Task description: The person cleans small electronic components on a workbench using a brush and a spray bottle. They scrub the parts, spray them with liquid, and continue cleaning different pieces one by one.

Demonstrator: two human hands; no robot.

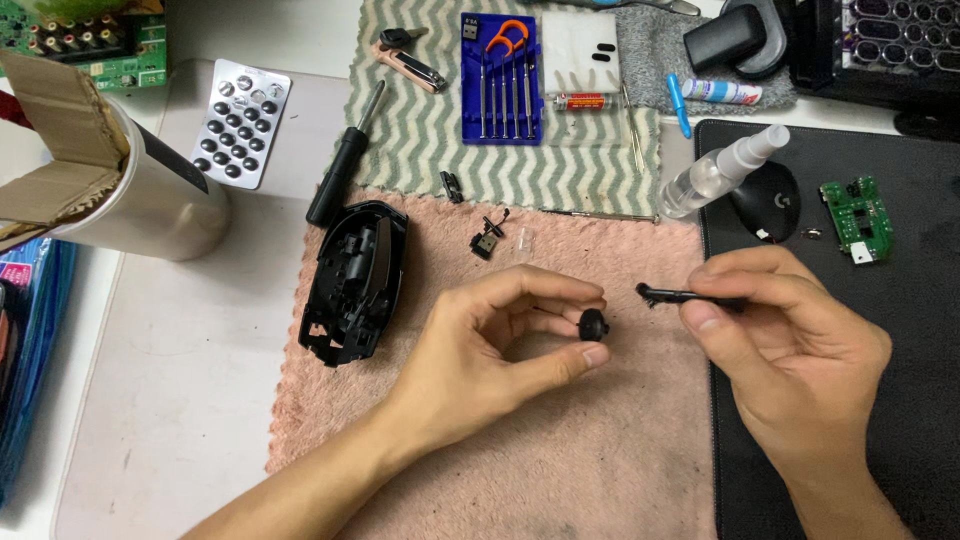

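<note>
Over the pink towel (560,450), the left hand (480,350) pinches a small black wheel (593,325) between thumb and fingertips, while the right hand (800,340), just beside it, grips a thin black part (672,295); a mouse shell (352,282) lies to the left.

Left hand (490,345) palm-inward, fingers (560,290) curled in pinch; right hand (800,340) opposite, thumb and forefinger pinched, both forearms low.

Blue screwdriver set (502,80), spray bottle (722,172), green circuit board (857,218), remote (241,122).
</note>
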